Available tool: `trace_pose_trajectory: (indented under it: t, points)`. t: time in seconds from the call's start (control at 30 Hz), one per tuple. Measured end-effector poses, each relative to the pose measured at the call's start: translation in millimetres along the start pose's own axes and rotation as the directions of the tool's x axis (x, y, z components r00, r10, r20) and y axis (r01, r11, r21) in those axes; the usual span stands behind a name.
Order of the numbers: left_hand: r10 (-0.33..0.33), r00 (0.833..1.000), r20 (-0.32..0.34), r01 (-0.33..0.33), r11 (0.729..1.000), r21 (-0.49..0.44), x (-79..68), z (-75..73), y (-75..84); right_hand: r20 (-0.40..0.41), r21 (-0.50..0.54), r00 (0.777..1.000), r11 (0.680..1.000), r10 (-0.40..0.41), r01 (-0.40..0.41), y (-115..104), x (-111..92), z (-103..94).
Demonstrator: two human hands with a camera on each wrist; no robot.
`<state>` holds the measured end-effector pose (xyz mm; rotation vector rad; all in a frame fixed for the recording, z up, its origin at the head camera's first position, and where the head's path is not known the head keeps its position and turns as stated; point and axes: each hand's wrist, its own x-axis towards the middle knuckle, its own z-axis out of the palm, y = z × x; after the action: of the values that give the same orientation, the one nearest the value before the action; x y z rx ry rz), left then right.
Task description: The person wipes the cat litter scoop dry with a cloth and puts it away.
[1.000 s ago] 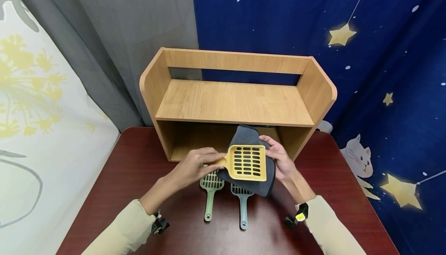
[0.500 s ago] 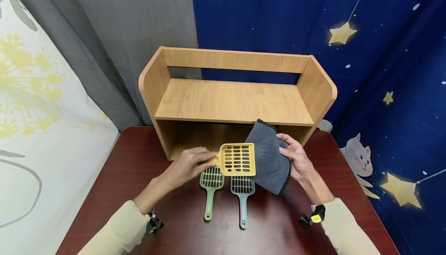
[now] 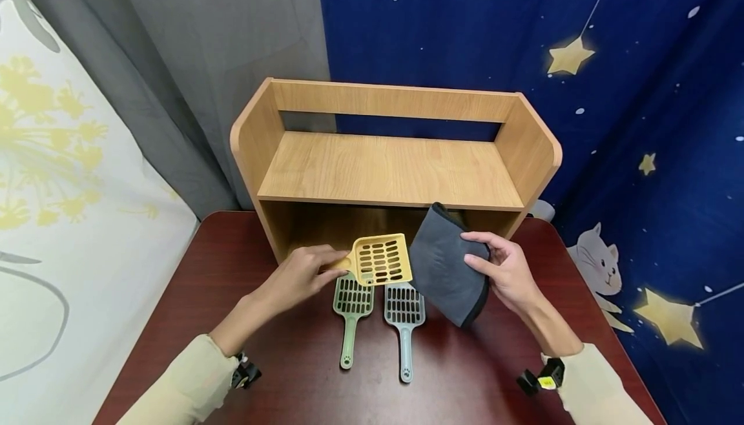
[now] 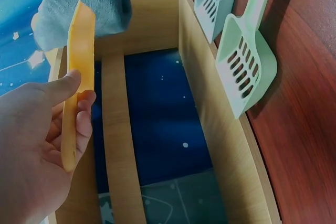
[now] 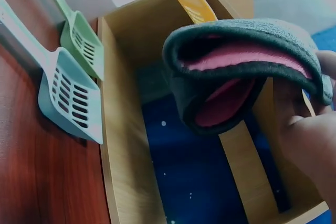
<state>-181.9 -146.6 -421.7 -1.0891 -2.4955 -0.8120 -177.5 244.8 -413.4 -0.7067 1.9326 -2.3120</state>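
Note:
My left hand (image 3: 299, 276) pinches the handle of a yellow slotted litter scoop (image 3: 382, 259), held up in front of the shelf. In the left wrist view the scoop (image 4: 81, 40) shows edge-on, thumb on one side and fingers curled round the other. My right hand (image 3: 507, 270) grips a folded grey cloth (image 3: 447, 267) by its right side. The right wrist view shows the cloth's (image 5: 247, 59) dark border and pink inner face. Scoop and cloth stand close side by side in the head view. Below lie a green litter scoop (image 3: 353, 299) and a blue-grey litter scoop (image 3: 405, 305), handles toward me.
A two-level wooden shelf (image 3: 389, 166) stands at the back of the dark red table (image 3: 279, 380). Its lower compartment opens just behind my hands. A grey curtain (image 3: 232, 37) and a blue star-patterned curtain (image 3: 436, 24) hang behind, with a white printed one (image 3: 70, 218) at left.
The hands have drawn apart: the yellow scoop has moved left off the cloth and tilted slightly, while the cloth has gone right. The two scoops on the table have not moved.

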Motion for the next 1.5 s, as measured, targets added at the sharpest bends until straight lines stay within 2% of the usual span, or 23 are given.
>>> trace_pose_trajectory:
  t: [0.13, 0.27, 0.37, 0.47, 0.6, 0.7, 0.83, 0.97, 1.1, 1.17, 1.23, 1.33, 1.4, 1.5]
  points:
    - [-0.009, 1.000, 0.010, 0.009, 1.000, 0.018, 1.0, -0.7, -1.2, -0.075, -0.145, 0.996, 0.989, -0.040, 0.029, 0, -3, 9.3]
    - [-0.011, 1.000, 0.000, 0.011, 0.999, 0.037, 3.1, -0.3, -0.3, -0.118, -0.259, 0.986, 0.962, -0.117, 0.083, 3, -8, 21.5]
    - [-0.024, 1.000, -0.016, 0.025, 0.998, 0.052, 5.7, 1.2, 1.7, -0.114, -0.350, 0.970, 0.923, -0.213, 0.162, 7, -13, 36.6]
    - [-0.046, 0.999, -0.028, 0.047, 0.997, 0.061, 9.3, 3.5, 5.2, -0.099, -0.429, 0.941, 0.867, -0.324, 0.253, 9, -16, 58.0]
    - [-0.071, 0.997, -0.026, 0.072, 0.996, 0.056, 13.7, 7.6, 11.1, -0.076, -0.466, 0.910, 0.821, -0.407, 0.328, 7, -18, 87.4]
    - [-0.072, 0.997, -0.023, 0.073, 0.996, 0.047, 16.5, 12.0, 14.6, -0.088, -0.462, 0.903, 0.820, -0.421, 0.338, 8, -19, 103.9]
    - [-0.081, 0.996, -0.029, 0.082, 0.996, 0.032, 21.0, 18.1, 19.1, -0.151, -0.422, 0.897, 0.848, -0.415, 0.321, 14, -19, 120.2]
    - [-0.115, 0.993, -0.032, 0.116, 0.992, 0.038, 26.2, 23.5, 23.2, -0.191, -0.406, 0.906, 0.871, -0.378, 0.278, 20, -17, 132.9]
    - [-0.151, 0.988, -0.026, 0.152, 0.987, 0.056, 29.3, 26.8, 25.9, -0.218, -0.410, 0.910, 0.879, -0.353, 0.242, 25, -17, 139.3]
    - [-0.158, 0.987, -0.025, 0.160, 0.985, 0.064, 29.9, 27.6, 26.2, -0.215, -0.416, 0.905, 0.873, -0.367, 0.255, 27, -18, 139.5]
    - [-0.159, 0.987, -0.026, 0.160, 0.985, 0.067, 30.3, 27.8, 26.2, -0.200, -0.434, 0.891, 0.852, -0.407, 0.292, 28, -18, 138.0]
    - [-0.146, 0.989, -0.030, 0.148, 0.987, 0.068, 30.7, 26.6, 26.9, -0.184, -0.470, 0.858, 0.810, -0.479, 0.351, 28, -16, 131.3]
    - [-0.137, 0.990, -0.037, 0.139, 0.988, 0.068, 29.7, 24.2, 27.9, -0.198, -0.514, 0.836, 0.781, -0.511, 0.355, 25, -13, 124.5]
    - [-0.127, 0.991, -0.050, 0.130, 0.989, 0.065, 26.8, 20.0, 27.9, -0.237, -0.549, 0.824, 0.771, -0.515, 0.324, 19, -10, 113.3]
